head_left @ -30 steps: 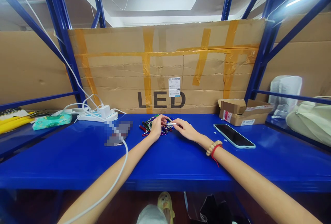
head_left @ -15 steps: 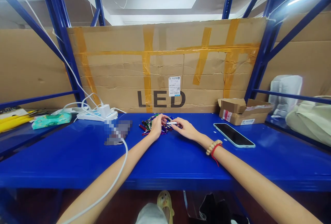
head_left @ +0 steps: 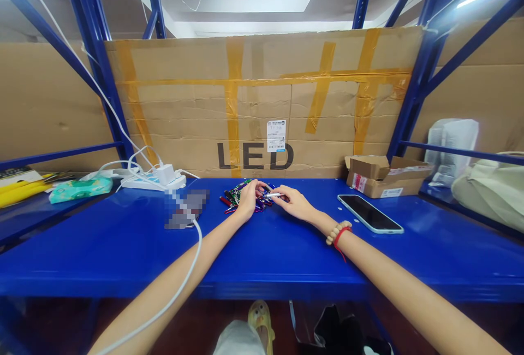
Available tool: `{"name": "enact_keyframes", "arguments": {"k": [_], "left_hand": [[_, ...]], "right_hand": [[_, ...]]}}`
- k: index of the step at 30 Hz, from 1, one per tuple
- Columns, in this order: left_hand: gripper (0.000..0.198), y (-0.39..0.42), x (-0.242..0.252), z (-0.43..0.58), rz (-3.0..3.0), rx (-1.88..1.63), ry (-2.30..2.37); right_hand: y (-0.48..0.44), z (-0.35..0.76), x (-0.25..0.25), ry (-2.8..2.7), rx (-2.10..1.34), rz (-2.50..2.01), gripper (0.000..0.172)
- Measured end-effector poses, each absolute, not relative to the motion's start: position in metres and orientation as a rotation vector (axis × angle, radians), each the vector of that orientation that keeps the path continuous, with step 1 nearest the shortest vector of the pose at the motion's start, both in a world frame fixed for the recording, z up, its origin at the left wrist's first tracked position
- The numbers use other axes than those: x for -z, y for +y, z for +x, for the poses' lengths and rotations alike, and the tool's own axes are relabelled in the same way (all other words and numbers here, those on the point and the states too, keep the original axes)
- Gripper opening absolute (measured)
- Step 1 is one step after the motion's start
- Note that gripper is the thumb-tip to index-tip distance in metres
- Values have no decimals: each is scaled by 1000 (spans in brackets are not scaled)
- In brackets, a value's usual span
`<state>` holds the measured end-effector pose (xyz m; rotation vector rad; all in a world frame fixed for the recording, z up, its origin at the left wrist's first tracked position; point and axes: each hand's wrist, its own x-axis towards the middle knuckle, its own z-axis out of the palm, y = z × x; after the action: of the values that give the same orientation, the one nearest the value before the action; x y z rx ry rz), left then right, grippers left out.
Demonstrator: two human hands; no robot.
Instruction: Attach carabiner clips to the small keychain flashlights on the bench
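Observation:
A pile of small, shiny, pen-like items [head_left: 230,199] in red, green, purple and black lies at the middle of the blue table [head_left: 262,256]. My left hand [head_left: 249,199] rests on edge at the pile, its fingers curled; what they hold, if anything, is too small to name. Between the thumb and fingers of my right hand [head_left: 289,201] is a slim white stick [head_left: 273,195], which points left toward my left hand. Parts of the pile are hidden behind both hands.
At the right lie a phone [head_left: 369,214] and an open cardboard box [head_left: 387,176]. On the left are a blurred-out device [head_left: 186,210] with a white cable, a power strip [head_left: 174,181] and a green packet [head_left: 81,190]. A large cardboard sheet [head_left: 188,114] stands behind.

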<state>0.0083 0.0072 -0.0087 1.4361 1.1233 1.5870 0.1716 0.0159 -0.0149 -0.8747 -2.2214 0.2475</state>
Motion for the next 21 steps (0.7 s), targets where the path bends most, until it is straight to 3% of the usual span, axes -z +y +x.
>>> {"name": "enact_keyframes", "arguments": {"k": [21], "left_hand": [[34,10,10,8,1453,-1590,1119]], "right_hand": [[11,171,11,-2225,-320,-907,25]]}}
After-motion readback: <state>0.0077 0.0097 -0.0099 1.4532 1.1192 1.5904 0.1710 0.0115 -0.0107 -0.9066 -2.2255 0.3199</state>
